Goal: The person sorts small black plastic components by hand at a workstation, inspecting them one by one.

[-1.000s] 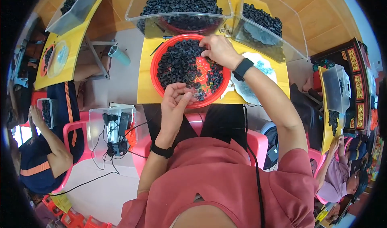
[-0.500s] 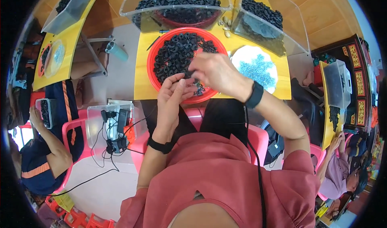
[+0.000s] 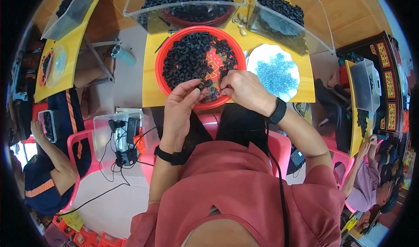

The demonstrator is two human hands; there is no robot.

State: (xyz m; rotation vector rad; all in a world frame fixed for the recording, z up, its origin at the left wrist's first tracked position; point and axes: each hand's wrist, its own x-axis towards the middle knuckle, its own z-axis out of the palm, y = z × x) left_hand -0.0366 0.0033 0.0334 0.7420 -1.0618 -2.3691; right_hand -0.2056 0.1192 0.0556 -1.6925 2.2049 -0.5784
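A round red tray [image 3: 159, 59] on the yellow table holds many small black knob-like parts [image 3: 185, 57], heaped on its left side, with a thinner scatter on the right. Over the tray's near edge, my left hand [image 3: 180, 102] pinches a small black part [image 3: 201, 86] between thumb and fingertips. My right hand [image 3: 246, 89] is closed beside it, fingertips pressed together above the tray's near right side; what they hold is hidden. To the right, a white scalloped plate [image 3: 264, 51] carries a pile of small light-blue pieces [image 3: 277, 74].
Clear plastic bins [image 3: 185, 17] [image 3: 283, 35] full of black parts stand at the table's far side. Several shell-like bits [image 3: 241, 24] lie between them. A cable box [image 3: 102, 146] is at lower left. Other people sit at tables on both sides.
My right hand has moved right and slightly down, away from my left fingertips, uncovering the tray's patterned bottom. A black part now shows in my left hand's pinch.
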